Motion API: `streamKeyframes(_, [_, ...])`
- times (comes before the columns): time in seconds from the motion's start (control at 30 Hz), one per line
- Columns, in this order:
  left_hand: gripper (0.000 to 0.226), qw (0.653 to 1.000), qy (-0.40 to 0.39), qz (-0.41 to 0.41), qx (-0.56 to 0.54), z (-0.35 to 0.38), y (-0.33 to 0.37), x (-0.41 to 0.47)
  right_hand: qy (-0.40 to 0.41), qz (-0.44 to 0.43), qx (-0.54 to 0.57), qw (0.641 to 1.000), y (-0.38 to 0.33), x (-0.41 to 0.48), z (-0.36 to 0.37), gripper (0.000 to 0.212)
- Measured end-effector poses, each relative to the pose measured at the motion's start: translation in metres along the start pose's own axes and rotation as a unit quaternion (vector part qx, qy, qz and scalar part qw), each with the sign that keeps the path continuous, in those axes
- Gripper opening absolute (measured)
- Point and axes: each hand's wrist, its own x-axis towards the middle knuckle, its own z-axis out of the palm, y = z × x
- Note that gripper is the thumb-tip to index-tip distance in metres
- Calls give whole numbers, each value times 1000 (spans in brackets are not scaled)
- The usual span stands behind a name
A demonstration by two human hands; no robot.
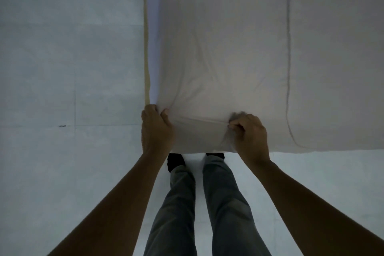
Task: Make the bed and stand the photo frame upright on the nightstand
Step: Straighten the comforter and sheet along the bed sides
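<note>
Beige cloth: a thin bedsheet (pixel 228 48) fills the upper centre and right of the frame, spread over the bed, its near edge hanging just above my feet at lower centre.
Left grip: my left hand (pixel 156 129) is closed over the sheet's corner at mid-frame, thumb on top, fingers wrapped under the edge.
Right grip: my right hand (pixel 248 133) pinches a bunched fold of the same edge just right of centre, fist tight on the cloth.
Handling: I judge the fabric light, soft and limp; it wrinkles toward both hands and should slide easily, so a hem pinch is enough and a hard tug would drag the whole sheet.
Where to hold: corner and hem, hands apart, keeping the edge taut between them.
Bed side: a pale blue strip of mattress (pixel 153 37) and a tan band of frame show along the sheet's left border, upper centre.
Floor: grey tiles (pixel 62 68) fill the left.
Photo frame and nightstand: not in view.
Stage: I reckon I'm on smoothing the foot corner.
</note>
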Motion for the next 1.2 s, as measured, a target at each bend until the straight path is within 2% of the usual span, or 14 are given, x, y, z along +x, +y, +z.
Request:
streamKeyframes(0.1, [29, 997, -55, -44, 18, 1, -1, 5, -15, 43, 11, 999, 3, -10, 2, 13])
streamKeyframes(0.17, [44, 997, -41, -58, 11, -1, 5, 13, -16, 53, -14, 998, 4, -11, 3, 6])
streamKeyframes(0.23, [63, 998, 36, 30, 43, -3, 15, 18, -2, 46, -45, 998, 2, -11, 2, 19])
streamKeyframes(0.3, [68, 982, 71, 155, 75, -1, 28, 25, 22, 38, -48, 998, -3, -5, 2, 41])
streamKeyframes(0.37, [66, 958, 37, 262, 113, 9, 34, 32, 38, 9, -66, 997, -10, 8, 5, 53])
streamKeyframes(0.43, [63, 919, -19, 350, 181, 23, 29, 40, 9, -9, -104, 995, -13, 24, 13, 63])
streamKeyframes(0.5, [64, 885, -62, 387, 252, 34, 13, 46, -30, -11, -150, 988, -10, 29, 24, 65])
streamKeyframes(0.6, [65, 873, -73, 382, 293, 35, -10, 53, -69, 1, -220, 973, 5, 15, 28, 67])
streamKeyframes(0.83, [71, 892, -60, 334, 299, 18, -26, 33, -105, 37, -242, 964, 24, -39, 13, 70])
streamKeyframes(0.97, [70, 864, -97, 383, 313, 22, -28, 13, -142, -5, -259, 955, 20, -49, 8, 66])
streamKeyframes(1.03, [69, 864, -112, 372, 320, 19, -28, 9, -166, 0, -269, 949, 20, -57, 3, 69])
streamKeyframes(1.13, [68, 873, -129, 336, 328, 0, -10, 3, -199, 31, -233, 951, 12, -64, -12, 80])
streamKeyframes(1.2, [59, 882, -142, 300, 334, -23, 11, -4, -205, 40, -185, 960, -3, -64, -27, 83])
